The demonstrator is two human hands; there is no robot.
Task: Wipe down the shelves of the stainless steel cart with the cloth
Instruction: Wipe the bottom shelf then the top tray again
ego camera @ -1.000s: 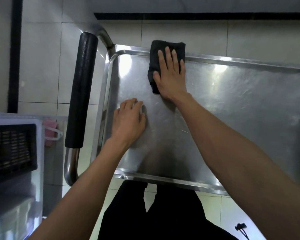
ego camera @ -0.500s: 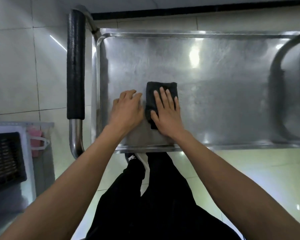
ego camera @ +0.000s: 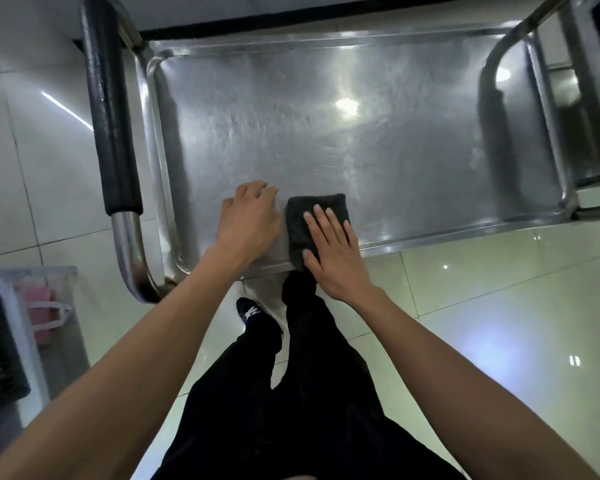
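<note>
A: Since a second ago, cloth (ego camera: 317,223) has come from the far rim back to the near edge of the top shelf (ego camera: 378,133). Now it hangs slightly over the near rim.

B: Hands?

A: Right hand (ego camera: 331,252) is flat on the cloth, fingers straight and spread, pressing not gripping. That spreads load over the whole pad, so a full-width stripe gets wiped. Left hand (ego camera: 248,220) sits just beside the cloth on bare steel, fingers loosely bent, holding nothing.

B: Why the left there?

A: My guess: bracing, and keeping the cart from rolling under the push. Handle (ego camera: 113,126) is untouched at the left end.

B: Progress?

A: Looks like the end of a pull stroke in the left part of the shelf. The right part shows smears under the glare, so probably more passes are due. A lower shelf peeks past the right end; can't tell its condition.
</note>
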